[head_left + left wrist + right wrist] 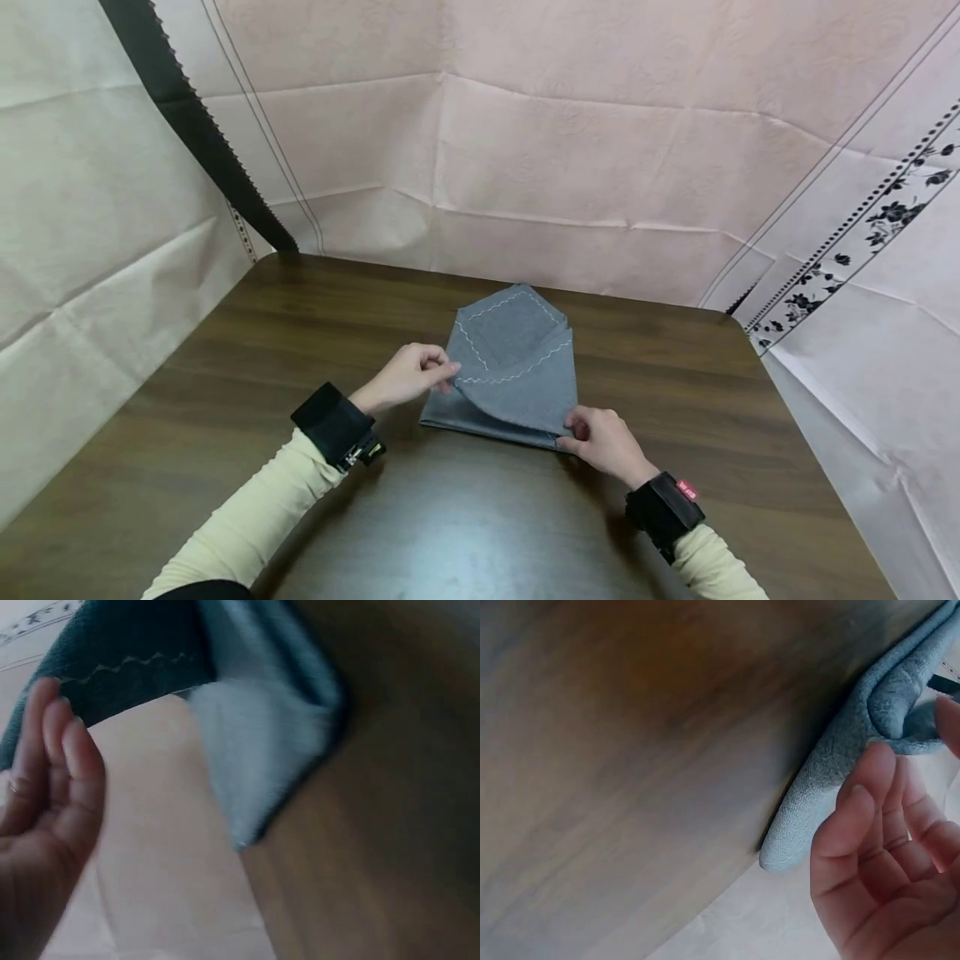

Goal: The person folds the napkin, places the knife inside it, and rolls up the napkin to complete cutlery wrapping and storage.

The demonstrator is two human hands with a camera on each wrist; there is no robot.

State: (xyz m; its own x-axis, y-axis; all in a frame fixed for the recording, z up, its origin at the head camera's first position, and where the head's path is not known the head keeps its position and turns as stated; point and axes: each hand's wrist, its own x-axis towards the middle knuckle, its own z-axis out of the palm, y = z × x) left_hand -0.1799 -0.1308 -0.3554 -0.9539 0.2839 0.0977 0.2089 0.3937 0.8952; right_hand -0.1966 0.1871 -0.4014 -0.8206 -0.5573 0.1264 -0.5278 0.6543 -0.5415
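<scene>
A grey-blue folded cloth (517,350) with white wavy stitching lies on the wooden table, its top end pointed. My left hand (412,375) pinches the left edge of its upper layer, which is lifted and curves away from the layer below. At the lower right corner, my right hand (603,442) pinches the cloth between thumb and fingers. Seen from the left wrist, the cloth (259,742) hangs open in a fold beside my left fingers (82,761). In the right wrist view, the rolled fold of cloth (825,761) meets my right fingertips (874,769).
The brown wooden table (360,533) extends around the cloth on all sides. Behind it and at both sides hang creased pale sheets (555,167), one with a black flower border (892,212). Black bands (333,425) wrap both wrists over pale yellow sleeves (255,508).
</scene>
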